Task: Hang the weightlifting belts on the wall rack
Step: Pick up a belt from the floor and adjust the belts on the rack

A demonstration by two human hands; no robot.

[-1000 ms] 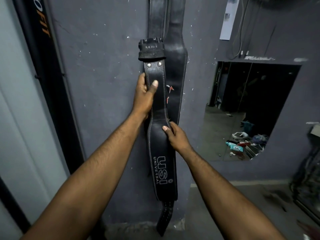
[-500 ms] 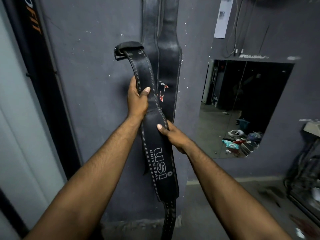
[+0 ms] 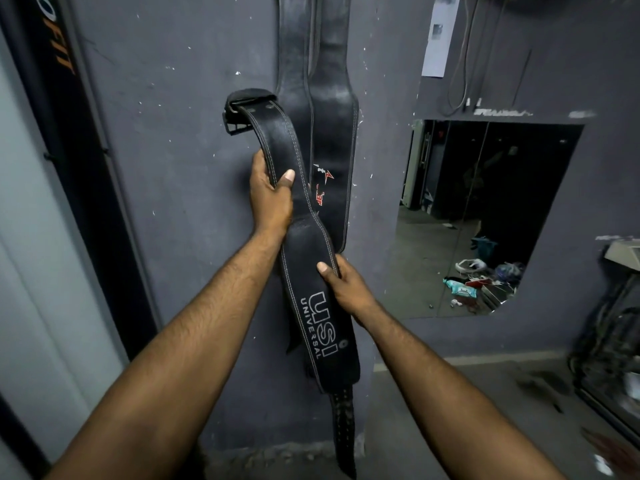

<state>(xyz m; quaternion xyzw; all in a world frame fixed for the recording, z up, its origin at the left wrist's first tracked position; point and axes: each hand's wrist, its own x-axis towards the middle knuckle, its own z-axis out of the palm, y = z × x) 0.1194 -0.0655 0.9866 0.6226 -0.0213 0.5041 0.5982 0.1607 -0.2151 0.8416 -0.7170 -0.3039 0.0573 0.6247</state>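
Note:
I hold a black leather weightlifting belt [image 3: 313, 327] marked "USI UNIVERSAL" in front of a dark grey wall. My left hand [image 3: 272, 199] grips its narrow upper part, thumb on the front. My right hand [image 3: 348, 289] grips the right edge of its wide middle. The buckle end [image 3: 242, 110] curls over to the left above my left hand. The perforated tail [image 3: 343, 434] dangles near the floor. Behind it, two other black belts [image 3: 329, 109] hang flat on the wall, their tops out of frame. The rack itself is not visible.
A mirror [image 3: 485, 216] is set in the wall to the right, reflecting a dim room with clutter on its floor. Cables [image 3: 460, 64] and a paper sheet [image 3: 438, 36] hang above it. A black door frame [image 3: 69, 168] runs down the left. Dark equipment [image 3: 609, 348] stands at right.
The belt's buckle end, upright against the hanging belts a second ago, has tipped over to the left and curled down. Both hands keep their grip; my right hand has shifted slightly lower.

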